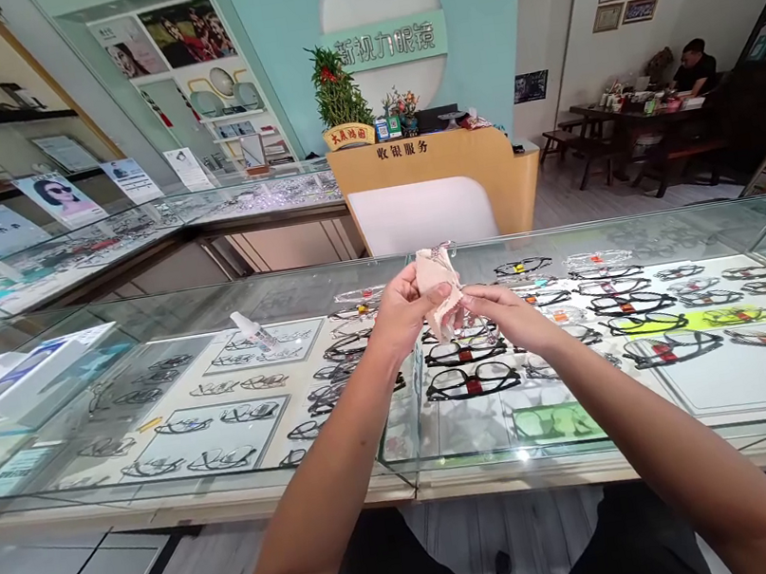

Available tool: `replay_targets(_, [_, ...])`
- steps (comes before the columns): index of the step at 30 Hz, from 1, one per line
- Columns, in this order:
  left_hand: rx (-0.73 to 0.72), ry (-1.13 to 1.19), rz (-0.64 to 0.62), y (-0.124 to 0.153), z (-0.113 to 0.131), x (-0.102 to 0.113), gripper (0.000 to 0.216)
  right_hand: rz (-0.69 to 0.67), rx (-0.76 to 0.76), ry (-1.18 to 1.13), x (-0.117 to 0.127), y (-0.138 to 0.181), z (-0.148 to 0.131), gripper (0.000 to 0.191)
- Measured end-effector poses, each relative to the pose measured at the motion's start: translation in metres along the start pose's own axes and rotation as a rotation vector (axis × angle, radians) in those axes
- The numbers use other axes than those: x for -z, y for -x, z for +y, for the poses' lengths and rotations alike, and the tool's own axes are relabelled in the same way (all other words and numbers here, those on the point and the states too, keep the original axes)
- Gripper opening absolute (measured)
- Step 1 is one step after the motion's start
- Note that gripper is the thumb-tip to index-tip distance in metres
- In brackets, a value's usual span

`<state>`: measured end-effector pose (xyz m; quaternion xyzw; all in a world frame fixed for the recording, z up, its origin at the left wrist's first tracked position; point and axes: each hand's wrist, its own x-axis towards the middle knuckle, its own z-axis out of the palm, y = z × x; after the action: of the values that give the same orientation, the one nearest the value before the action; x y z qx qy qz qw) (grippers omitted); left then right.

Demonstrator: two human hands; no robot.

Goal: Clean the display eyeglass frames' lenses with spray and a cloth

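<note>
Above the glass counter, my left hand (402,311) is closed on a pale pink cleaning cloth (435,271), thumb pressed across its front. A thin metal part of a pair of eyeglasses (450,247) sticks out past the top of the cloth; the rest is wrapped and hidden. My right hand (504,312) meets the cloth's lower right side, with its fingers pinched together there on what looks like the eyeglasses. Left of my hands, a small clear spray bottle (254,330) with a white cap stands on the glass top.
Many eyeglasses, such as a black pair (473,380), lie inside the glass display counter (412,479) beneath my hands. White boxes (30,383) rest at the left. Beyond are a wooden cashier desk (428,160) and a white chair back (421,214). A person (694,70) sits at a far table.
</note>
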<state>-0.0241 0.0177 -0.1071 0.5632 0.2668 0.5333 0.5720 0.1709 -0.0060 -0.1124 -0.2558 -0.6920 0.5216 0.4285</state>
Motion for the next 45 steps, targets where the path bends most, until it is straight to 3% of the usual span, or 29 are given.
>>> replay_targets(4, [-0.016, -0.006, -0.028, -0.003, 0.012, -0.008, 0.05, -0.039, 0.023, 0.052, 0.01, 0.0, -0.011, 0.043])
replay_targets(8, [-0.031, 0.078, -0.121, -0.02, 0.046, -0.025, 0.048, -0.08, 0.102, 0.114, 0.022, -0.01, -0.049, 0.04])
replay_targets(14, [-0.32, -0.005, -0.115, -0.048, 0.094, -0.046, 0.045, -0.071, 0.24, 0.274, 0.039, -0.029, -0.117, 0.042])
replay_targets(17, [-0.336, -0.065, -0.14, -0.048, 0.099, -0.047, 0.046, -0.128, 0.229, 0.296, 0.043, -0.029, -0.131, 0.044])
replay_targets(20, [-0.327, -0.098, -0.144, -0.043, 0.098, -0.047, 0.045, -0.192, 0.23, 0.337, 0.043, -0.028, -0.133, 0.043])
replay_targets(28, [-0.427, -0.13, 0.052, -0.045, 0.095, -0.042, 0.044, -0.175, 0.216, 0.33, 0.043, -0.034, -0.126, 0.039])
replay_targets(34, [-0.352, -0.207, -0.115, -0.05, 0.098, -0.018, 0.043, -0.155, 0.203, 0.348, 0.052, -0.032, -0.128, 0.04])
replay_targets(36, [-0.301, -0.196, -0.184, -0.049, 0.099, -0.017, 0.037, -0.154, 0.193, 0.354, 0.056, -0.03, -0.128, 0.041])
replay_targets(38, [-0.28, -0.158, -0.214, -0.049, 0.097, -0.021, 0.045, -0.139, 0.189, 0.348, 0.058, -0.03, -0.128, 0.041])
replay_targets(40, [-0.313, -0.114, -0.18, -0.05, 0.092, -0.028, 0.052, -0.143, 0.188, 0.334, 0.057, -0.031, -0.126, 0.04])
replay_targets(45, [-0.429, -0.113, 0.009, -0.05, 0.08, -0.043, 0.039, -0.182, 0.213, 0.309, 0.047, -0.037, -0.121, 0.039])
